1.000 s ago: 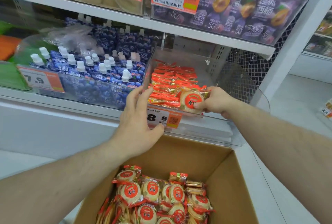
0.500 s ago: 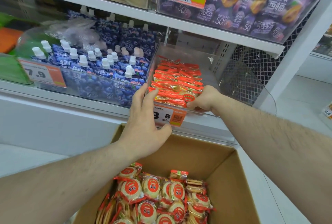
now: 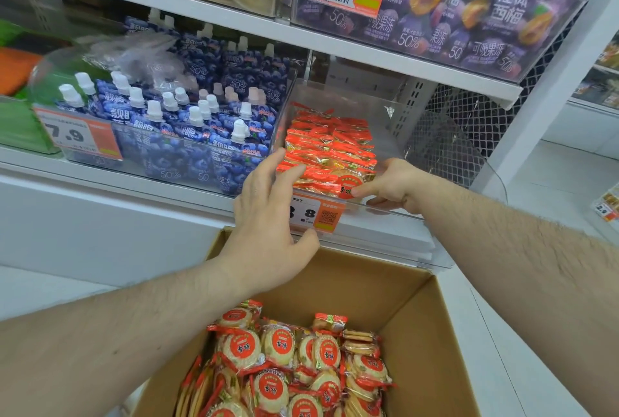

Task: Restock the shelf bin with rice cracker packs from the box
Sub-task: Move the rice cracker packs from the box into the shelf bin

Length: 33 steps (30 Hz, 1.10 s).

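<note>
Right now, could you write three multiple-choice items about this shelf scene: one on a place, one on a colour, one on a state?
1. Where is the box?
A. Below the bin
B. On the top shelf
C. Behind the pouches

2. What colour are the pouches left of the bin?
A. Green
B. Blue
C. Yellow

3. What is the right hand doing?
A. Hanging idle
B. Gripping the box
C. Holding a cracker pack at the bin's front

Answers: 1 A, the box sits under the shelf front; 2 B, the pouches are blue with white caps; 3 C, its thumb lies on the pack.
</note>
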{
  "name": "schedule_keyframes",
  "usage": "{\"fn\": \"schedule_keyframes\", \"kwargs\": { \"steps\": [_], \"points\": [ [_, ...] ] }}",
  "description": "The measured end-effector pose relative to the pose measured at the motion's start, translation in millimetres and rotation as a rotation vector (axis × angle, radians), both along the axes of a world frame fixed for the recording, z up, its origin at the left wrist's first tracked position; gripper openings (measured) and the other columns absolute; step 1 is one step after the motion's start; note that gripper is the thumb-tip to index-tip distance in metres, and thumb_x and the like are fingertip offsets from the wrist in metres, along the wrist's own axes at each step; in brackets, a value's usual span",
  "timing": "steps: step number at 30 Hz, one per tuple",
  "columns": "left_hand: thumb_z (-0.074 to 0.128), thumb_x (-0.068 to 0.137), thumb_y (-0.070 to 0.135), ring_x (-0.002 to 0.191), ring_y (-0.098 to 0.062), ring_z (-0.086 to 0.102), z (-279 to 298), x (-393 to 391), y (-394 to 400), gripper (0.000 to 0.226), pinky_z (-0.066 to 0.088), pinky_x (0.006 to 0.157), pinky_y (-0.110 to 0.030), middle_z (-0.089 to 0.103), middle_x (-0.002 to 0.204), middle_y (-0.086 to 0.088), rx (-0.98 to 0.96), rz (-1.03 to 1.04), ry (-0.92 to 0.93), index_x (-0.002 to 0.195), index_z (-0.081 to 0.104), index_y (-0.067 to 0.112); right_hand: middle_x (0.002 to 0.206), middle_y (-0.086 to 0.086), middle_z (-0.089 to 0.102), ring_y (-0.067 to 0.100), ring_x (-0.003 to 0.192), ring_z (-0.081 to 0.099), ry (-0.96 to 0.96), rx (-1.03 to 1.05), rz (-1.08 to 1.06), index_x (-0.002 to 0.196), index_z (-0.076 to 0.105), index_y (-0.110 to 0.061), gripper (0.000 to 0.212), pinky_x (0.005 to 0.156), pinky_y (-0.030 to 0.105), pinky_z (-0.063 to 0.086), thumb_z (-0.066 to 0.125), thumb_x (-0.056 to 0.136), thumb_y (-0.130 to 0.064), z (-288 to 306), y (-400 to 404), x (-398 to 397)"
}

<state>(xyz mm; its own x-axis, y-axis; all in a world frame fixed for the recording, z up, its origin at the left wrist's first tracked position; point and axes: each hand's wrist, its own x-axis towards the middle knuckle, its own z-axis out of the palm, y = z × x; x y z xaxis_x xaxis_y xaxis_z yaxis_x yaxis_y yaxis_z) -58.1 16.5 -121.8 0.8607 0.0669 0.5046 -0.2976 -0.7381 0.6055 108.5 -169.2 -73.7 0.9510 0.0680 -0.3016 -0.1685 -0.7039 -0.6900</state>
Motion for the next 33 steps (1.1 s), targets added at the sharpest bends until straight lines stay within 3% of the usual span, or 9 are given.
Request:
{"fn": "schedule_keyframes", "kwargs": {
  "steps": [3,6,8,11,13,19,24,28,33],
  "points": [
    [0.055,0.073,0.035,0.142,-0.018,0.011,-2.8,-1.5,-0.6,0.075,0.011,0.111,-0.039,0.012,0.148,0.01,0.059,-0.002,-0.058,0.142,0.031,0.021,0.108,0.009,0.061,0.026,0.093,0.069,-0.025,-0.007,-0.022,0.097,0.048,-0.014,0.052,0.082,0.044,0.06,0.091,0.068,-0.021,9.9,-2.5,-6.0],
    [0.051,0.073,0.035,0.132,-0.024,0.03,-2.4,-5.2,-1.7,0.067,0.023,0.107,-0.04,0.027,0.14,-0.002,0.133,-0.046,-0.151,0.136,0.037,0.018,0.115,0.004,0.056,0.028,0.106,0.063,-0.203,-0.138,-0.072,0.127,0.044,-0.012,0.079,0.09,0.046,0.056,0.089,0.067,-0.037,18.3,0.9,-21.5],
    [0.054,0.075,0.031,0.123,-0.016,0.039,-1.8,-8.1,-2.9,0.061,0.03,0.103,-0.034,0.037,0.131,0.002,0.158,-0.14,-0.139,0.133,0.04,0.021,0.117,0.004,0.053,0.025,0.104,0.058,-0.597,-0.258,-0.097,0.127,0.048,-0.013,0.066,0.086,0.04,0.052,0.078,0.074,-0.036,17.6,6.0,-41.2],
    [0.058,0.081,0.025,0.103,0.0,0.047,-1.0,-13.6,-6.1,0.042,0.039,0.092,-0.025,0.051,0.108,0.017,0.174,-0.33,0.08,0.123,0.054,0.024,0.09,0.009,0.058,0.024,0.078,0.056,-1.412,-0.17,0.097,0.091,0.063,-0.006,0.019,0.064,0.037,0.047,0.063,0.079,-0.021,7.7,14.5,-86.3],
    [0.059,0.084,0.023,0.094,-0.001,0.05,-6.7,-15.1,-8.9,0.034,0.044,0.088,-0.023,0.052,0.099,0.02,0.274,-0.417,0.241,0.118,0.059,0.024,0.072,0.009,0.057,0.027,0.064,0.053,-1.577,-0.058,0.352,0.072,0.062,-0.004,0.013,0.056,0.035,0.042,0.06,0.078,-0.015,-16.0,13.8,-111.2],
    [0.058,0.083,0.015,0.089,-0.006,0.055,-33.9,-16.2,-11.4,0.024,0.052,0.083,-0.033,0.055,0.09,0.018,0.412,-0.404,0.589,0.102,0.062,0.03,0.07,-0.002,0.055,0.024,0.063,0.057,-0.905,-0.333,0.68,0.073,0.055,-0.016,0.007,0.055,0.036,0.051,0.055,0.076,-0.022,-132.8,-19.9,-121.6],
    [0.065,0.084,0.02,0.079,-0.004,0.06,-45.5,-10.7,-13.6,0.017,0.055,0.076,-0.034,0.06,0.075,0.017,0.401,-0.367,0.726,0.079,0.058,0.034,0.112,0.005,0.059,0.027,0.107,0.058,-0.147,-0.777,0.763,0.102,0.054,-0.021,0.017,0.079,0.034,0.047,0.054,0.087,-0.029,-205.0,-36.8,-105.2],
    [0.067,0.085,0.034,0.078,-0.004,0.058,-56.6,-8.7,-19.5,0.011,0.052,0.069,-0.028,0.058,0.078,0.019,0.375,-0.397,0.797,0.093,0.059,0.032,0.132,0.009,0.05,0.029,0.123,0.049,0.064,-0.932,0.594,0.135,0.047,-0.02,0.052,0.096,0.039,0.044,0.059,0.086,-0.034,-257.2,-52.5,-97.6],
    [0.063,0.084,0.03,0.088,-0.009,0.064,-69.3,-5.1,-22.8,0.024,0.057,0.078,-0.036,0.068,0.097,0.011,0.375,-0.464,0.954,0.108,0.06,0.032,0.136,0.01,0.049,0.03,0.124,0.049,0.128,-0.955,0.434,0.14,0.035,-0.018,0.061,0.097,0.041,0.046,0.062,0.089,-0.038,-302.0,-74.5,-89.8]
  ]
}}
